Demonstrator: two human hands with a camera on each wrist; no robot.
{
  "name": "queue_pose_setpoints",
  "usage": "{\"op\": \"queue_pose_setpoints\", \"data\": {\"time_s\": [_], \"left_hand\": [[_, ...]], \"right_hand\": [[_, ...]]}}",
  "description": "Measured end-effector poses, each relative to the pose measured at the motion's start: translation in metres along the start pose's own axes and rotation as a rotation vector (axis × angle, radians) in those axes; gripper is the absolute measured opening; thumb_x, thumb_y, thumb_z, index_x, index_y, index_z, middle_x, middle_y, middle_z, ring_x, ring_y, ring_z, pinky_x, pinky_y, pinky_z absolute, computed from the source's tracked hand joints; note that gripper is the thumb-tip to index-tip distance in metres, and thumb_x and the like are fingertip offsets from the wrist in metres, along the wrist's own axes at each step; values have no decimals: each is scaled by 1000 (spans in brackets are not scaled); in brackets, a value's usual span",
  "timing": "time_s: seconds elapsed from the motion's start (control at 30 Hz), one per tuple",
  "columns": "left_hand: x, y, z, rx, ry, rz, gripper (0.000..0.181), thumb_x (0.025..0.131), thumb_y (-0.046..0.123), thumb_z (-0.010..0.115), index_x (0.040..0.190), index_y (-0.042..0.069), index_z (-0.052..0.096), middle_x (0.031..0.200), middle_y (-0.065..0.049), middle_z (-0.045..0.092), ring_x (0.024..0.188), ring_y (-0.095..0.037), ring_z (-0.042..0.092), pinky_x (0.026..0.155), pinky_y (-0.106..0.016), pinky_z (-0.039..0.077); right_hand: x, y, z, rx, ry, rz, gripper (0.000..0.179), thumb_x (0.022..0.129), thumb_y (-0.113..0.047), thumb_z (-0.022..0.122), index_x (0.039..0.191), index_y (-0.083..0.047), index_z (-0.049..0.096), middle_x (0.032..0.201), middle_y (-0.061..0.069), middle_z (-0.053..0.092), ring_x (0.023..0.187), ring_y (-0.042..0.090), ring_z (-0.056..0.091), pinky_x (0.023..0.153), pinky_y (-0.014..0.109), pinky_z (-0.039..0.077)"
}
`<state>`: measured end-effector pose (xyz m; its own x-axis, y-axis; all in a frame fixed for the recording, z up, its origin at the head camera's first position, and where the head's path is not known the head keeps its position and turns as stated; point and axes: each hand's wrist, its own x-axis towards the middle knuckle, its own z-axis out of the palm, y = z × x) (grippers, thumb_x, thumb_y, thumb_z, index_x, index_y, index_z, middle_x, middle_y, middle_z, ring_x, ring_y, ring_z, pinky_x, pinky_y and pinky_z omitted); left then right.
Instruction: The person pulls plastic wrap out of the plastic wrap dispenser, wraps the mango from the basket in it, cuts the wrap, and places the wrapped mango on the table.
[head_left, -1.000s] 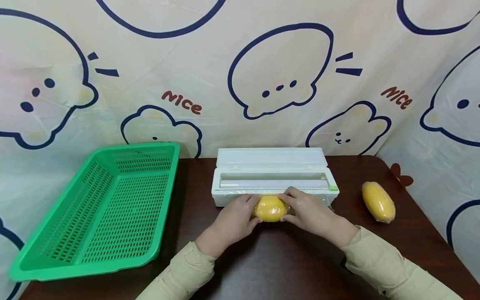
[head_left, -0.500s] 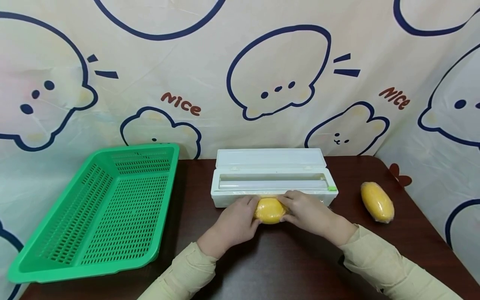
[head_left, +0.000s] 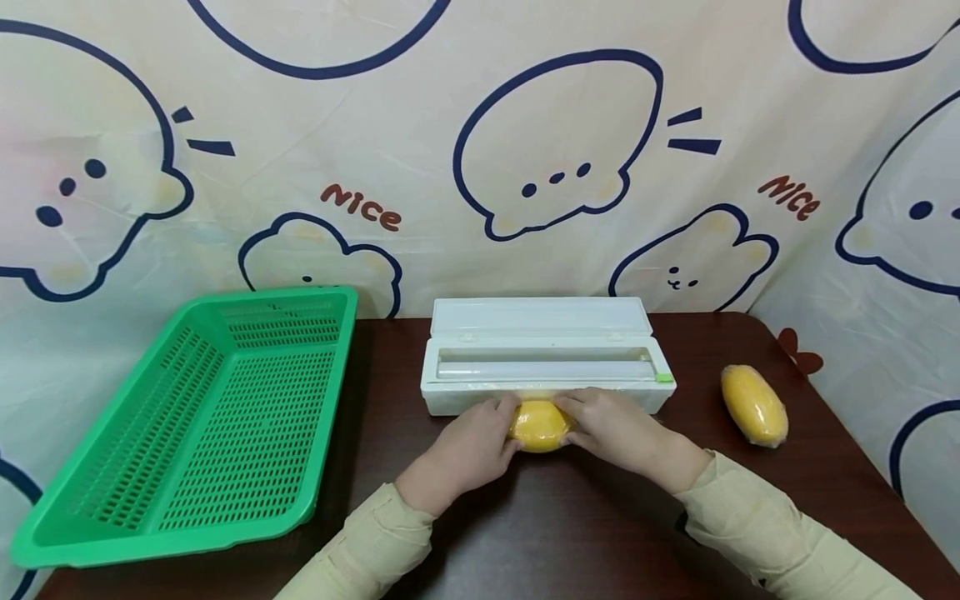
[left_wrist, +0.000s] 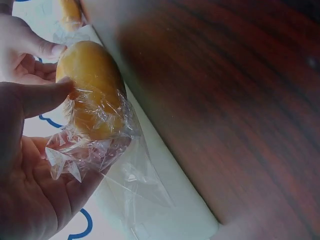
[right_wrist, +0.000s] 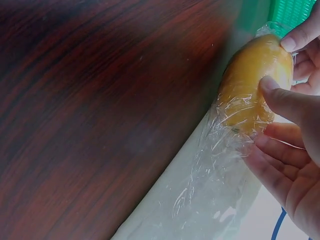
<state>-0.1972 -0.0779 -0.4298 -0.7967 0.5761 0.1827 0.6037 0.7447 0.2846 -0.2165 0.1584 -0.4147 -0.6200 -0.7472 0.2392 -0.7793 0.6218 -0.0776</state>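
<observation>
A smooth yellow mango [head_left: 539, 426] is partly wrapped in crinkled cling film [left_wrist: 145, 180]. My left hand [head_left: 474, 446] grips its left end, thumb on the near side and fingers behind. The right hand [head_left: 618, 433] holds the opposite end the same way. Just beyond both hands is a white cling film dispenser [head_left: 551, 398], its lid [head_left: 540, 317] raised and a roll [head_left: 543, 369] inside. In the right wrist view, clear film [right_wrist: 215, 190] stretches from the mango along the dispenser's front. The fingers behind the fruit are hidden in the head view.
A second yellow mango [head_left: 754, 406], wrapped in film, lies on the dark wooden table [head_left: 570, 533] at the right. To the left stands a green perforated basket [head_left: 324, 433]. A cartoon-printed cloth [head_left: 420, 150] hangs behind the table.
Both hands have brought the mango slightly nearer to me, away from the dispenser's top edge, and turned it a little. The basket, dispenser and second mango stay put.
</observation>
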Motion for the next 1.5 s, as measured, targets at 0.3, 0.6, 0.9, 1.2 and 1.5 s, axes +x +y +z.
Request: {"op": "queue_pose_setpoints", "data": {"time_s": [0.3,0.6,0.9,1.2,1.5], "left_hand": [[0,-2,2,-21,-23,-28,43,95,17,74,128,-3,56,107,-14,66,94,-23,66,81,-36,55],[2,-1,4,-50,-48,-80,50,90,24,79,127,-2,56,106,-13,66,92,-22,65,80,-36,55],[1,4,7,36,31,-50,54,80,26,91,114,1,57,98,-12,66,88,-24,66,75,-35,56],[-1,8,3,194,59,-8,55,77,34,92,111,-1,68,105,-10,58,95,-24,61,82,-33,56],[2,1,2,18,49,-7,48,79,19,91,113,0,62,103,-13,66,93,-25,65,82,-34,55]], "right_hand": [[1,1,5,8,-19,-13,48,85,-11,85,126,1,64,117,14,68,101,25,68,84,39,58],[2,3,3,36,-69,-17,46,88,-9,81,129,2,63,122,15,67,107,27,67,88,40,56],[-2,-2,3,43,-102,22,63,83,-23,87,134,2,59,125,15,62,107,26,64,91,43,55],[-3,-5,9,0,-33,8,62,77,-17,92,128,1,62,121,14,64,107,28,66,91,43,55],[2,-5,1,-21,-96,-34,55,82,-15,88,127,5,64,117,16,65,102,27,66,87,40,57]]}}
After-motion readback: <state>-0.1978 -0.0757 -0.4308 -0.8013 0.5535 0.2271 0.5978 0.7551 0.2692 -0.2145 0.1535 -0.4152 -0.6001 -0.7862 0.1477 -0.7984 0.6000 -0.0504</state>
